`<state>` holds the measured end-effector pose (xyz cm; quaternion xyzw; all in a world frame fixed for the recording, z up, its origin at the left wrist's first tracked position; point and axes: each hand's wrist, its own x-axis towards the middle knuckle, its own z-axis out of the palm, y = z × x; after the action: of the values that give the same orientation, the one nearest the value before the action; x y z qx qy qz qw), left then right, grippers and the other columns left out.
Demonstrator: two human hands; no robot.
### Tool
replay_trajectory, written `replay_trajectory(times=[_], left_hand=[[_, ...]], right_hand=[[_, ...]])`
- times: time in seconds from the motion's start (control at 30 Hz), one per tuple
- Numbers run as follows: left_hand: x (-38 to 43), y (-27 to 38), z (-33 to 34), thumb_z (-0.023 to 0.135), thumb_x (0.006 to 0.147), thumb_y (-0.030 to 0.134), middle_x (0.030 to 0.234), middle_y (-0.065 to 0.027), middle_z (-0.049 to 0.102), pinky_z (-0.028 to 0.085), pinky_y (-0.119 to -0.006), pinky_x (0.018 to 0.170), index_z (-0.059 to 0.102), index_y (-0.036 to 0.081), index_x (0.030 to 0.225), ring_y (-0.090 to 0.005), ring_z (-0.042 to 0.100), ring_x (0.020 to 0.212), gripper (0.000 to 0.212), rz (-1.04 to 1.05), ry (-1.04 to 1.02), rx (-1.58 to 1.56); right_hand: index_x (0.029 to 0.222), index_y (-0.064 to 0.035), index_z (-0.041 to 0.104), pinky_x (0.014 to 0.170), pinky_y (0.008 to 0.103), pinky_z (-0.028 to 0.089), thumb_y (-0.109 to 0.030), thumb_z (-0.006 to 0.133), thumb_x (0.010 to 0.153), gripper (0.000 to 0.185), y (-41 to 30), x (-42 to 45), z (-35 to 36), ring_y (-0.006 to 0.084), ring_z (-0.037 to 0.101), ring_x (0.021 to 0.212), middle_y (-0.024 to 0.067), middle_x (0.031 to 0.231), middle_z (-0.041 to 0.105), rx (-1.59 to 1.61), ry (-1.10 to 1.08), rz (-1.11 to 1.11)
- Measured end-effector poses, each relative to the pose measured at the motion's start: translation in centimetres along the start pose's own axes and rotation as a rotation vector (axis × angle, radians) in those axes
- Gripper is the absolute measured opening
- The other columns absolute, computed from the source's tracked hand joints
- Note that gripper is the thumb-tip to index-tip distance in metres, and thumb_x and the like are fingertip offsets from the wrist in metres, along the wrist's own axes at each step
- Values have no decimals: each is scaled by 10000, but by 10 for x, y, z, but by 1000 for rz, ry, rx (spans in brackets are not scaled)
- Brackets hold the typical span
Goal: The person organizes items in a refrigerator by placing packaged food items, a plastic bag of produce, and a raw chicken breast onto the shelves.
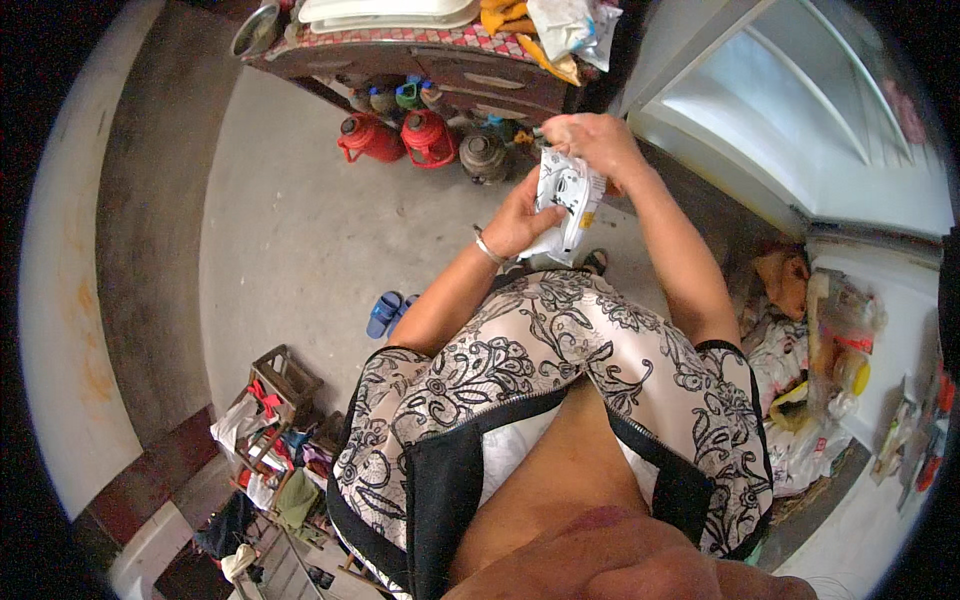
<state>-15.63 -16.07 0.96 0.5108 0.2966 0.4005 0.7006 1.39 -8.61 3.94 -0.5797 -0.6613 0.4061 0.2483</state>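
My left hand point(517, 221) grips a white plastic pouch point(562, 184) printed with black drawings and a small yellow patch. Its thumb presses on the pouch's front. My right hand point(596, 142) is at the pouch's upper end with its fingers curled. Whether those fingers pinch the pouch's edge or something small is hard to make out. The pouch is held up in front of my body, over the concrete floor point(300, 225). A white bracelet point(488, 246) circles my left wrist.
Ahead stands a wooden cabinet point(442, 64) bearing white trays point(390, 13) and plastic bags point(574, 30). Red flasks point(429, 139) and a dark flask point(484, 156) are on the floor below. At right is an open white refrigerator point(750, 97). Blue slippers point(385, 311) and a cloth-laden rack point(281, 465) are at left.
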Motion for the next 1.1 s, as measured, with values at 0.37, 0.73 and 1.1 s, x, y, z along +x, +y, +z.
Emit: replay_trajectory(times=[0.37, 0.73, 1.1], left_hand=[[89, 6, 48, 505, 794, 3, 1256, -80, 425, 331, -310, 958, 189, 61, 1371, -164, 423, 1139, 661, 135, 91, -101], [78, -6, 78, 614, 814, 238, 1391, -185, 154, 200, -366, 1040, -96, 50, 1372, -271, 225, 1273, 923, 255, 133, 129], [59, -3, 55, 551, 848, 332, 1122, -79, 546, 468, -375, 850, 447, 64, 1182, -226, 547, 1005, 441, -13, 211, -688]], right_hand=[[1248, -76, 366, 889, 379, 438, -212, 617, 797, 534, 89, -70, -14, 202, 535, 992, 119, 1129, 511, 1234, -85, 120], [1131, -26, 535, 784, 324, 465, -82, 638, 734, 414, 40, -59, -53, 234, 581, 874, 122, 1027, 578, -25, 497, -579], [1119, -18, 512, 866, 354, 417, -123, 584, 801, 343, 11, -100, -55, 281, 559, 971, 152, 1094, 557, 743, 415, -212]])
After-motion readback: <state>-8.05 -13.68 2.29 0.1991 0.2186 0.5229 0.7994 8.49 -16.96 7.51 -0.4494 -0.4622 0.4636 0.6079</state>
